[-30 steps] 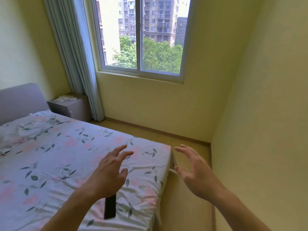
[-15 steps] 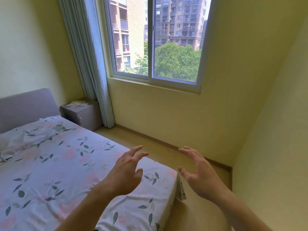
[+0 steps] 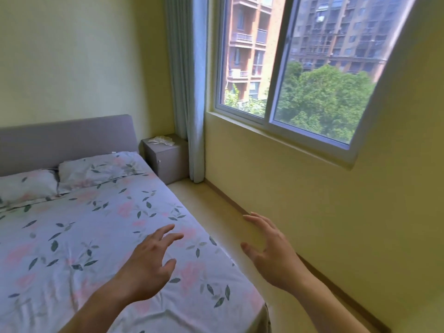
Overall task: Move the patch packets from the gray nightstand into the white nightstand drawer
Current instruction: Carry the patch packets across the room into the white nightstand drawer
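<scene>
View has swung left since a second ago: the headboard (image 3: 64, 138) and pillows (image 3: 96, 170) are now in sight, the dark phone-like thing on the bed's near edge is gone from view, and the nightstand (image 3: 165, 159) sits nearer centre. Both hands stayed raised, empty.

Left hand (image 3: 146, 267) hovers over the bed (image 3: 101, 236), fingers spread and loosely bent, grip wide, holding nothing, touching nothing I can see. Right hand (image 3: 271, 255) hangs over the floor strip (image 3: 216, 212) between bed and wall, fingers straight-ish, grip wide, also empty.

Packets (image 3: 161, 140) lie in a loose pale heap on top of the gray nightstand, far corner, beside the curtain (image 3: 187, 92). Well apart from both hands. White nightstand not in view.

Risks, as I judge them:
- Narrow aisle; bed corner could catch a shin on the walk in.
- Heap looks loose and thin, so a one-hand grab may leave some behind or slide some off the top, maybe behind the curtain.
- Drawer is somewhere out of sight, so a carry with full hands and a drawer possibly closed.
</scene>
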### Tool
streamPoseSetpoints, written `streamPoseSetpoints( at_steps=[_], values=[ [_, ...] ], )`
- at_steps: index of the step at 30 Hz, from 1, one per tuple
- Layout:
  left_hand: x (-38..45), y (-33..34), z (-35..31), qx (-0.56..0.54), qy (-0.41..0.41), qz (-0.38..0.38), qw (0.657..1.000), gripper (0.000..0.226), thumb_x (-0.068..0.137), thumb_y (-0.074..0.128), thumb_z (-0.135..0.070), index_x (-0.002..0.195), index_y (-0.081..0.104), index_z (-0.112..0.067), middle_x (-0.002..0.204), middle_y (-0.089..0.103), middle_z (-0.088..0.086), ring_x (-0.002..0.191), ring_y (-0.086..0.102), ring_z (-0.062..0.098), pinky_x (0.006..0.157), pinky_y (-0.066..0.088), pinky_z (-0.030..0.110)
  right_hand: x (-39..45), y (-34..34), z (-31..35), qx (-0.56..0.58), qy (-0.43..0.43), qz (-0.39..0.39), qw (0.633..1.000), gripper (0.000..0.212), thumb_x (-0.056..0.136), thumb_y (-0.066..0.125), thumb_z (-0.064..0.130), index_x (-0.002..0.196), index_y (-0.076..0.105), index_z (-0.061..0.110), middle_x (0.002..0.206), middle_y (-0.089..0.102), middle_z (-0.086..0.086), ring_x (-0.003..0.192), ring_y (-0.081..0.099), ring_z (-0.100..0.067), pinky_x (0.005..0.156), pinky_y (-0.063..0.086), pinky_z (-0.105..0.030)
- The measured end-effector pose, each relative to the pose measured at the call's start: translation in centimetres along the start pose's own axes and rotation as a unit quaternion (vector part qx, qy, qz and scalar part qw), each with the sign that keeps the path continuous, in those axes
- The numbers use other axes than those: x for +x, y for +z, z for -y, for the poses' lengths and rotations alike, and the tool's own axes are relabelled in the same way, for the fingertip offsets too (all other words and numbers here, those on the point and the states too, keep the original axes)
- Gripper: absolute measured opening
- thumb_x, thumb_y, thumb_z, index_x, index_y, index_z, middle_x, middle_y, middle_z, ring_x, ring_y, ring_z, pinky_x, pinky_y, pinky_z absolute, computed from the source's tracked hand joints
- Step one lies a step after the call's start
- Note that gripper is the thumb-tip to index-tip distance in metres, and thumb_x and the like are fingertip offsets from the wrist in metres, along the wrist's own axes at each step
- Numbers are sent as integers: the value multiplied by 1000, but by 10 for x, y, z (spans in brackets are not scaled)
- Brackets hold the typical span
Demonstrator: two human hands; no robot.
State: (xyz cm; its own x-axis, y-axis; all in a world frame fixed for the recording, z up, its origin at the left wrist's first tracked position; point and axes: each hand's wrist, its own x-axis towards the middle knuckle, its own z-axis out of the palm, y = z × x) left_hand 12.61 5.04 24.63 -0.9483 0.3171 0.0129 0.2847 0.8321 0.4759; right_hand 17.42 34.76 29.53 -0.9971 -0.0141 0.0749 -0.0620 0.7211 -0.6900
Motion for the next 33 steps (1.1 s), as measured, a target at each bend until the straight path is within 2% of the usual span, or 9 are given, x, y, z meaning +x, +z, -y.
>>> streamPoseSetpoints(
  at_steps=[8,12,16,19,28,33],
  values=[
    [154,54,-30,-21,-31,-12,999,55,97,54,-32,149,37,-43,164,17,-20,150,23,10,123,24,35,114,-62,-94,-15,6,15,1000,58,96,66,36,148,41,44,154,29,34,138,31,10,116,25,-20],
    [246,78,-84,-31,0,2,1000,57,96,53,-29,149,38,-41,164,20,-16,150,22,11,123,23,34,159,-112,-150,-23,33,-9,999,58,96,68,32,147,44,43,153,31,32,140,30,9,112,21,-16],
    [321,96,-152,-46,51,13,998,58,95,53,-25,149,40,-39,163,20,-17,148,23,8,122,21,29,202,-156,-201,-12,50,-25,998,57,95,68,34,145,43,46,154,31,32,142,30,7,117,24,-22],
    [375,109,-190,-33,65,15,997,58,95,53,-22,150,40,-37,164,20,-15,149,22,9,123,20,30,245,-180,-240,-3,53,-23,998,56,96,68,35,145,43,46,154,32,31,141,31,7,119,26,-26],
    [508,152,-241,-22,-17,-26,999,57,94,54,-19,147,44,-36,163,23,-12,148,28,12,121,23,28,388,-246,-340,1,-7,43,999,56,96,67,36,145,43,47,155,29,32,139,29,9,113,21,-18],
    [550,154,-253,-39,-72,-81,993,54,97,50,-16,145,45,-39,161,24,-18,147,24,5,117,18,18,473,-280,-366,-12,-54,86,995,56,97,66,37,146,41,47,155,29,30,143,30,4,115,20,-19]
  ],
)
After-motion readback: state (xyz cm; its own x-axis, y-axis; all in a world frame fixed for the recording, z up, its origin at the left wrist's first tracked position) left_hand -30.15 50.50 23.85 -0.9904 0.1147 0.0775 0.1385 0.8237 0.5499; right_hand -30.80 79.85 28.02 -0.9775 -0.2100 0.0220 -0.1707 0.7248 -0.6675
